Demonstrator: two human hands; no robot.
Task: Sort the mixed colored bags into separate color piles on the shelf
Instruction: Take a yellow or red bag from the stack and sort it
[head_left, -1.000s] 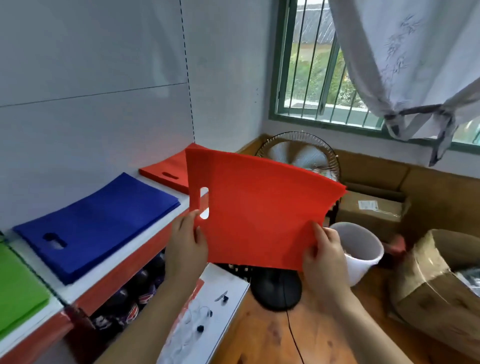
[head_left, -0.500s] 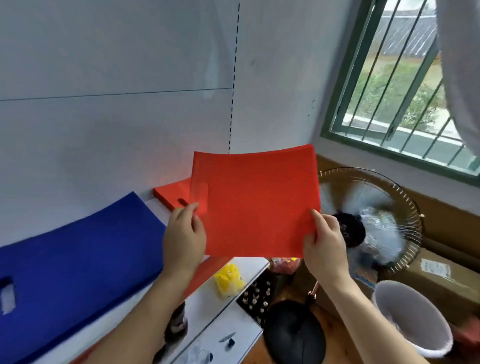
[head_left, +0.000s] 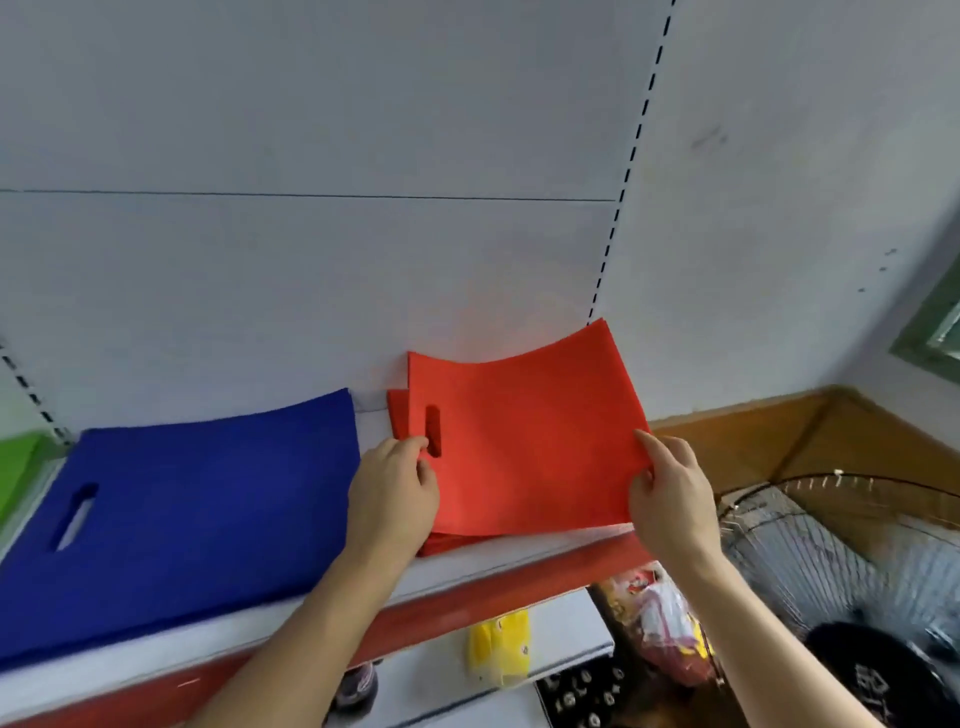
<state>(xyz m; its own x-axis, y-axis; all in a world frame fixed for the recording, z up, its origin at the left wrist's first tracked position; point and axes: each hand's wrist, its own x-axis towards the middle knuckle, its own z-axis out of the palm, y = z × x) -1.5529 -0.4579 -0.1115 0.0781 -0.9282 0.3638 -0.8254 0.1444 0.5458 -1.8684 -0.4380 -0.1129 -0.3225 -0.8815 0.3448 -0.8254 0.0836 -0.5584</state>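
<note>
Head view: left hand (head_left: 396, 491) and right hand (head_left: 670, 499) pinch opposite edges of the red bag (head_left: 524, 441), keeping it flat for placement onto the red pile (head_left: 397, 415), right of the blue pile (head_left: 208, 504) on the shelf (head_left: 519, 553).

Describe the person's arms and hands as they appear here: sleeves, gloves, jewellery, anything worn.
Both forearms are bare as far as the frame shows; no sleeve edge is in view. The left hand and the right hand wear no gloves, and no rings, watch or wristband can be seen. No markings show on the visible sides.
</note>
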